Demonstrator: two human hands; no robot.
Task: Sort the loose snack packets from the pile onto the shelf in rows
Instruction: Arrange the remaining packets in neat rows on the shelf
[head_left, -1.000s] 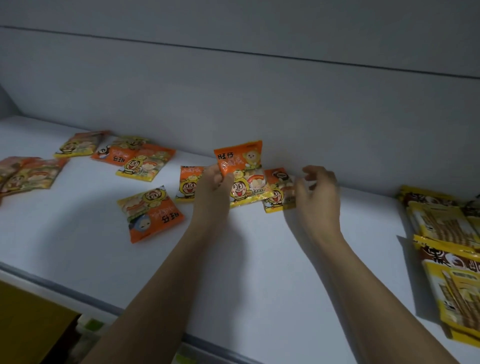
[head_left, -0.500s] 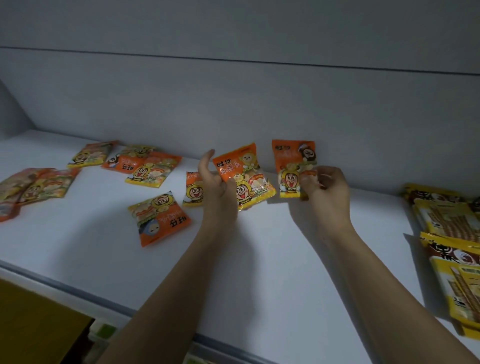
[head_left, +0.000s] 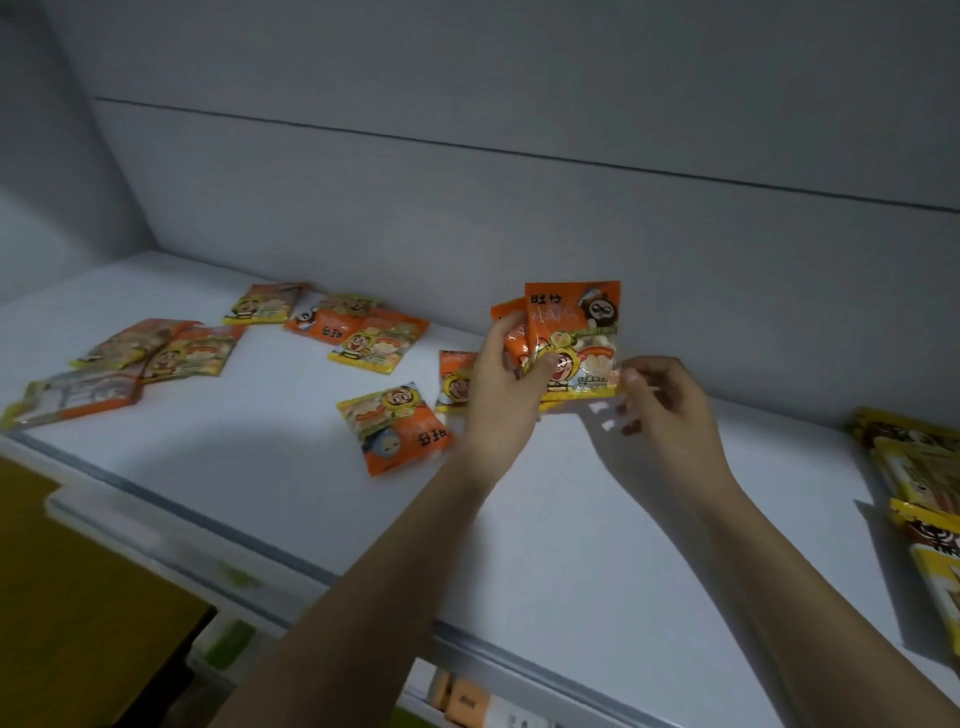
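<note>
Two orange and yellow snack packets (head_left: 574, 332) stand stacked upright near the back wall of the white shelf (head_left: 545, 519). My left hand (head_left: 501, 395) grips their left side with its thumb across the front one. My right hand (head_left: 662, 397) pinches the front packet's lower right corner. One loose packet (head_left: 397, 428) lies flat just left of my left wrist, and another packet (head_left: 454, 382) shows partly behind that hand. Several more packets (head_left: 358, 332) lie scattered toward the back left.
A further cluster of packets (head_left: 156, 353) lies at the shelf's far left. Yellow and brown packets (head_left: 919, 467) are stacked at the right edge. The shelf's front lip (head_left: 291, 566) runs diagonally below my arms, with a lower level beneath it.
My right hand has lifted a packet off the shelf and brought it leftward in front of the packet in my left hand, so both hands now hold the pair together.
</note>
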